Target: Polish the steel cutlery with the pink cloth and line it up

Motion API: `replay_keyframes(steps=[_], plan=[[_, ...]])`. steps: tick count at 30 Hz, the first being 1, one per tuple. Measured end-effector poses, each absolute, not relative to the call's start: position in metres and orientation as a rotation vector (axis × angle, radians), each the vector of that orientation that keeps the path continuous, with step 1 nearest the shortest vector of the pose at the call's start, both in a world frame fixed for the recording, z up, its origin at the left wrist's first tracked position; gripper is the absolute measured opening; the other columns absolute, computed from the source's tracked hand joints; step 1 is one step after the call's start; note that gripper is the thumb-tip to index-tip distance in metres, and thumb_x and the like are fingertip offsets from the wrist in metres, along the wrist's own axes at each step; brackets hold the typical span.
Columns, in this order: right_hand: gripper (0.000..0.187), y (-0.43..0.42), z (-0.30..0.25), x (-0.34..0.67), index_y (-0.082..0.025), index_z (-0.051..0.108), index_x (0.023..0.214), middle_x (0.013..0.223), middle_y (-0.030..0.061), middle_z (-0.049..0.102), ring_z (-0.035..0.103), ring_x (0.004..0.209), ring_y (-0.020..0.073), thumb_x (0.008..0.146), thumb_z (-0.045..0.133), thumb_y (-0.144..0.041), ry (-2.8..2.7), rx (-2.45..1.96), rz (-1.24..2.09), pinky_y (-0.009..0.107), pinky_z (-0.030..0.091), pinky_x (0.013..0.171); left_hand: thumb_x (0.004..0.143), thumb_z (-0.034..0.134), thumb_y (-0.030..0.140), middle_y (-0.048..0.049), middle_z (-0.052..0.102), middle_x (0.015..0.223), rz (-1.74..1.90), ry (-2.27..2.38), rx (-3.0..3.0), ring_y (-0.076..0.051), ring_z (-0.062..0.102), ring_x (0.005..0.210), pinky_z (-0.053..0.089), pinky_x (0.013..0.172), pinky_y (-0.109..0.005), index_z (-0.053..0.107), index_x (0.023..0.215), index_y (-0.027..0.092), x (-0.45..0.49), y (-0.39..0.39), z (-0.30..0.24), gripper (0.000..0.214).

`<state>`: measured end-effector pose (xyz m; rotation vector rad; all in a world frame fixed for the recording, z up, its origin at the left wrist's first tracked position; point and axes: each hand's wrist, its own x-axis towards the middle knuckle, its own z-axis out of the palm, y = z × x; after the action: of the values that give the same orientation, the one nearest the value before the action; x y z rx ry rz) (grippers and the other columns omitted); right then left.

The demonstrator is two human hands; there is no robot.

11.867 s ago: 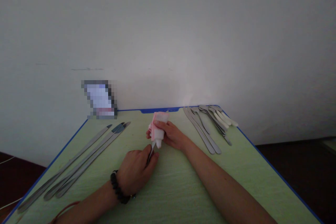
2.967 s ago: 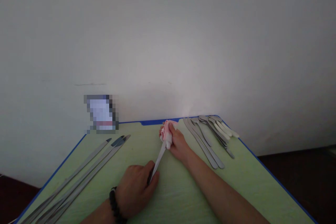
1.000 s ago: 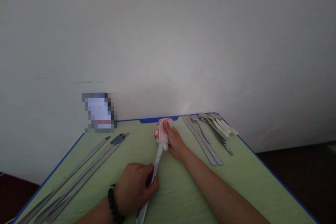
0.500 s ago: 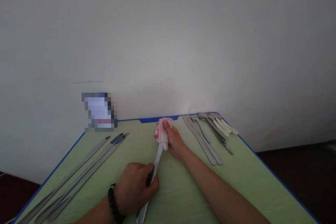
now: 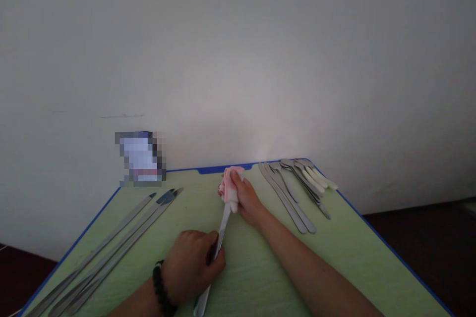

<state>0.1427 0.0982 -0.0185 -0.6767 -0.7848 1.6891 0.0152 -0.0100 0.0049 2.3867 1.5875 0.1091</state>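
Note:
A long metal knife [image 5: 222, 230] lies slanted over the middle of the green table [image 5: 256, 277]. My left hand [image 5: 191, 265], with a dark bead bracelet at the wrist, is closed round the knife's lower part. The knife's near end sticks out below that hand. My right hand [image 5: 247, 200] grips a pink and white cloth [image 5: 229, 189] wrapped round the far end of the knife, which the cloth hides.
Three long metal knives [image 5: 122, 230] lie side by side on the left of the table. A pile of several spoons, forks and knives [image 5: 295, 185] lies at the far right. A blurred white object [image 5: 140, 158] stands against the pale wall. The table's edge is blue.
Over the earlier frames my right hand slid the cloth up the knife towards its far end. In the last second both hands and the knife have stayed still.

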Motion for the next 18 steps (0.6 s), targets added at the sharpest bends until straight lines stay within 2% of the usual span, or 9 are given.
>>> replay_keyframes(steps=[18], plan=[[0.037,0.0975,-0.0177,0.1424,-0.014,0.063,0.077,0.061,0.0010,0.062,0.056,0.054,0.0121,0.072,0.067,-0.051,-0.750,-0.691,1.697,0.026,0.047,0.058,0.087,0.040,0.030,-0.0026,0.065,0.062,0.092,1.587,2.394,-0.018,0.061,0.059,0.036,0.059,-0.028,0.057,0.067,0.020,0.0153,-0.0118,0.0057,0.028]])
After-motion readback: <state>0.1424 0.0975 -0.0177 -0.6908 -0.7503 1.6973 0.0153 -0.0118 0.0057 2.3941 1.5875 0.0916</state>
